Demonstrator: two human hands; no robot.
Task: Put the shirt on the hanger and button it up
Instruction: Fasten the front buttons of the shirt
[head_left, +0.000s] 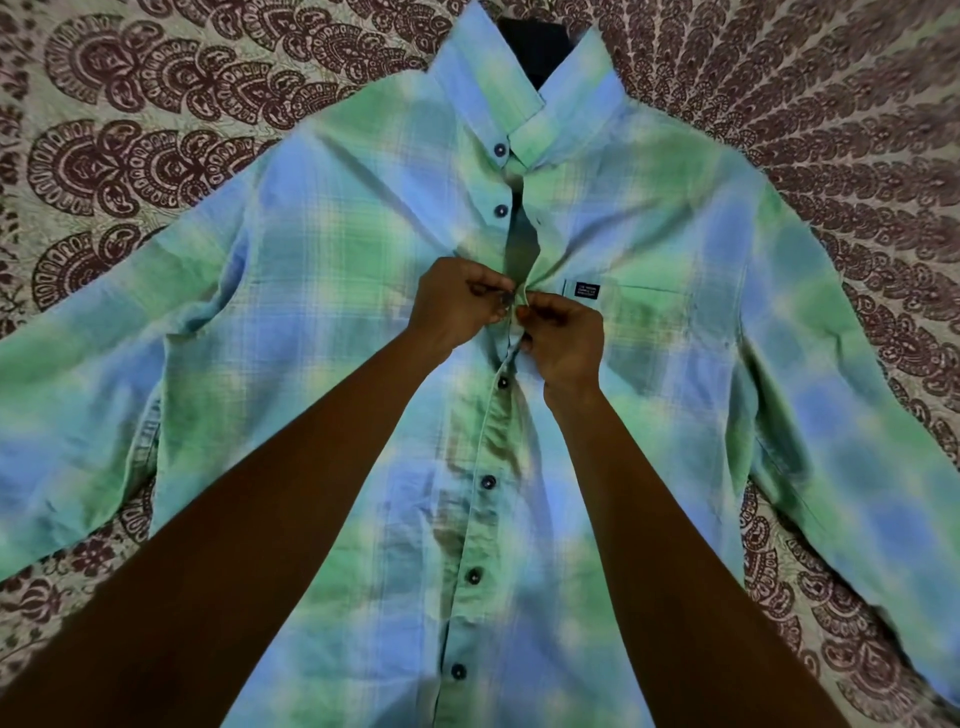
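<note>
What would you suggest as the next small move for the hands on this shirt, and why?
Probably finish fastening the shirt where the hands meet: the left hand and right hand both pinch its front edges there, lower buttons look fastened, and the two buttons above sit open.

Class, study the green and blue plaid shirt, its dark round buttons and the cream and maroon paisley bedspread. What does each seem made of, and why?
Green and blue plaid shirt: thin woven cloth, probably cotton, matt; creases softly. Dark round buttons: likely plastic, slightly glossy, with highlights. Cream and maroon paisley bedspread: printed cloth, matt, perhaps cotton; flat pattern, fine wrinkles.
</note>
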